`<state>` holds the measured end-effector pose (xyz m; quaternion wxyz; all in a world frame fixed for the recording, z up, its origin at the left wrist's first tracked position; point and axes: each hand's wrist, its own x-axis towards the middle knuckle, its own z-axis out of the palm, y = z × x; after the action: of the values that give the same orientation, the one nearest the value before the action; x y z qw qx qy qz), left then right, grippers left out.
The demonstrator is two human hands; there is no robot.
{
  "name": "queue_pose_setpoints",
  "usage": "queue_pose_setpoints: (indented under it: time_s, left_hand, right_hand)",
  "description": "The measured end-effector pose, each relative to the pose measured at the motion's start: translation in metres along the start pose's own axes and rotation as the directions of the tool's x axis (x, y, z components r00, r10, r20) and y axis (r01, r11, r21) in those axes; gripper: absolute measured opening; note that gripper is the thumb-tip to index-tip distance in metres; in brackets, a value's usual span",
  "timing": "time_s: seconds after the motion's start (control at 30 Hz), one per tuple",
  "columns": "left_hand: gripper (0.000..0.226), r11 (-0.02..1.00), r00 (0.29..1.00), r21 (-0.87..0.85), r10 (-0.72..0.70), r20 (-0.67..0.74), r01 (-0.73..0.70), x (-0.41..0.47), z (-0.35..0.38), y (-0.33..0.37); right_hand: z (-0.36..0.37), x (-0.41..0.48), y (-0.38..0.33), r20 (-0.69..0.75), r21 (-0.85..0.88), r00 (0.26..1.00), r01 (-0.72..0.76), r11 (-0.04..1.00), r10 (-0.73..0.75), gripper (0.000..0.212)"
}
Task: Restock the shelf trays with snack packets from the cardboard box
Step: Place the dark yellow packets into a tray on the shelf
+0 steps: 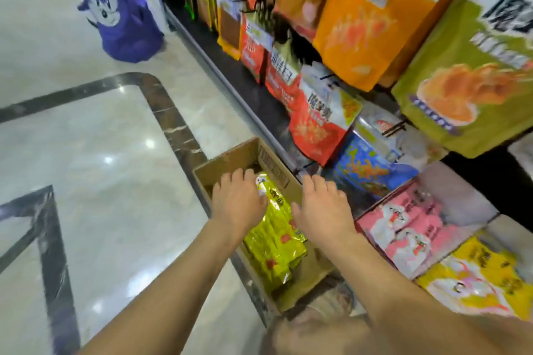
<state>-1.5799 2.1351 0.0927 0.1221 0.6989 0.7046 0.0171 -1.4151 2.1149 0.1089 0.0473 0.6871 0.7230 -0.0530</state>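
An open cardboard box stands on the floor against the shelf base. Yellow-green snack packets lie stacked inside it. My left hand hovers over the box's far half, fingers spread, holding nothing. My right hand reaches over the box's right wall, fingers apart and also holding nothing. Both hands sit just above the packets, one on each side. To the right, shelf trays hold pink packets and yellow packets.
Large orange, green and red snack bags hang on pegs above the trays. A blue bag sits on the low shelf by the box. A purple cartoon figure stands far left on the glossy marble floor.
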Motion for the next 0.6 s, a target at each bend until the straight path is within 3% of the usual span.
queue_pose_setpoints:
  time_s: [0.2,0.37,0.47,0.6]
  left_hand:
    - [0.070,0.991,0.978,-0.063,-0.106,0.177,0.119,0.031,0.090,-0.014]
    - [0.079,0.986,0.939,0.029,-0.164,0.302,0.162,0.036,0.149,-0.009]
    - [0.084,0.977,0.891,0.043,-0.209,0.403,0.209,0.040,0.176,-0.004]
    - [0.091,0.921,0.802,-0.048,-0.310,0.510,0.387,0.049,0.204,0.000]
  right_hand:
    - [0.089,0.032,0.011,0.191,0.066,0.981,0.008,0.998,-0.020,0.066]
    - [0.148,0.039,0.015,0.297,0.122,0.954,0.001,0.993,-0.037,0.068]
    - [0.174,0.039,0.018,0.351,0.148,0.934,0.015,0.989,-0.067,0.068]
    - [0.199,0.042,0.025,0.416,0.189,0.906,0.005,0.982,-0.085,0.071]
